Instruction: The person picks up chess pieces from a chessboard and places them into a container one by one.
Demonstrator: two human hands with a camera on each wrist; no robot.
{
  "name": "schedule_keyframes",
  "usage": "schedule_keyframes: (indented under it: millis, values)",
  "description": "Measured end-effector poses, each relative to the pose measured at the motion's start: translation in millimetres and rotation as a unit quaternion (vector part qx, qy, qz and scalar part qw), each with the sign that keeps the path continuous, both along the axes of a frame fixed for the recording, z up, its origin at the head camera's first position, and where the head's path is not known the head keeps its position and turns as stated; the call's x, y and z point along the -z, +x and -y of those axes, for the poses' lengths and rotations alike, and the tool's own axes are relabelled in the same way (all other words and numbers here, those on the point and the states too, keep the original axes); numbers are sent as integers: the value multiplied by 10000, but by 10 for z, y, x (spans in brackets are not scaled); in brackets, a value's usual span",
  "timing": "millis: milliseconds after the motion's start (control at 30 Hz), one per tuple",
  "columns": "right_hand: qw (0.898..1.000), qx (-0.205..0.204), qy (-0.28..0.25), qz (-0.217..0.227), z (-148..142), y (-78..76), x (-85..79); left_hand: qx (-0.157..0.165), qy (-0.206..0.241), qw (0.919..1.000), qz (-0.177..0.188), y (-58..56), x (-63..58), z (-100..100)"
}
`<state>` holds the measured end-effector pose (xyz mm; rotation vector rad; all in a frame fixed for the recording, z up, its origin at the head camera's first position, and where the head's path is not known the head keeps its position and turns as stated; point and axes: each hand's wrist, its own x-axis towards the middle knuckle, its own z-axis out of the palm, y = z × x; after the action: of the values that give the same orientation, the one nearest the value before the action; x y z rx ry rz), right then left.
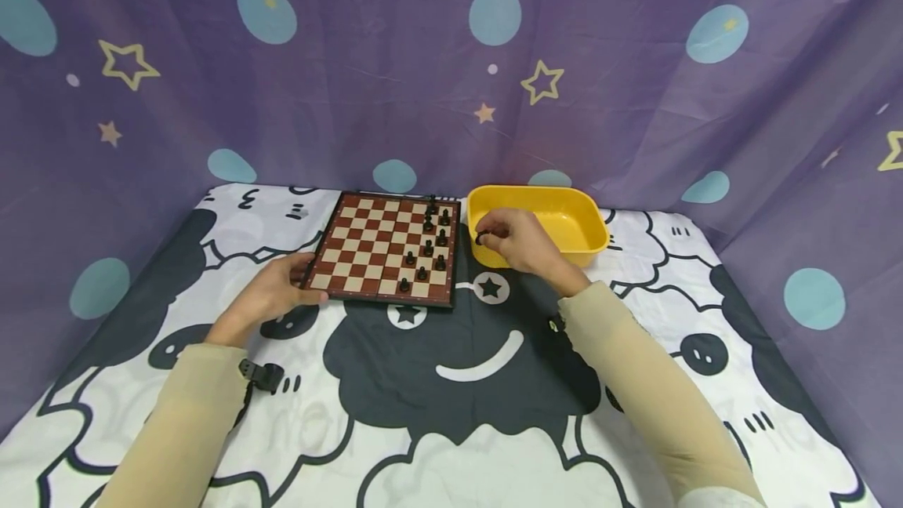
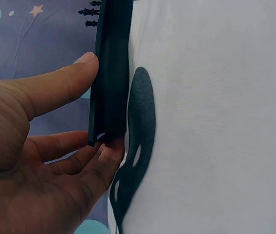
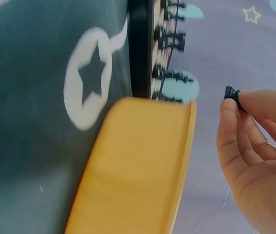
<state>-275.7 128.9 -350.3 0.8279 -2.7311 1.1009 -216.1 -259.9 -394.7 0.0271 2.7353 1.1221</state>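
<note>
A brown-and-cream chessboard (image 1: 360, 249) lies on the patterned cloth, with several black chess pieces (image 1: 427, 248) standing in its right part. My left hand (image 1: 271, 288) grips the board's near left corner. In the left wrist view, the thumb (image 2: 86, 61) presses one edge and the fingertips reach the end of the dark board side (image 2: 111, 73). Between thumb and fingers, my right hand (image 1: 518, 241) pinches a small black chess piece (image 3: 231, 92), base showing outward. That hand is over the near left rim of the yellow tub (image 1: 592, 253), just right of the board.
The cloth (image 1: 494, 461) printed with cartoon sheep covers the table. Behind it and at both sides hangs a purple curtain (image 1: 367, 85) with stars and blue ovals. The tub stands close to the board's right edge, near the back curtain.
</note>
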Motion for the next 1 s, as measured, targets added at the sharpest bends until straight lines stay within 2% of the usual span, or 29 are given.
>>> schedule_keyframes:
  millis: [233,367,500,567,733,1000]
  values:
    - [9992,311,30,237,-105,-188,-48,60,31,10000,-21,-8,12,-22]
    - [9985,476,168,206,-117,-320,-36,108,68,9999,-43,-15,23,-28]
    - [9976,561,347,205,-92,-461,-11,26,-31,10000,-32,-8,10,-11]
    - [9973,558,425,213,-70,-523,8,-41,-69,9999,-61,-3,7,4]
    - [9964,586,552,254,-57,-636,70,29,10,10000,-81,-12,17,9]
    - [9955,642,389,575,-65,-816,197,67,52,10000,-1,16,2,3]
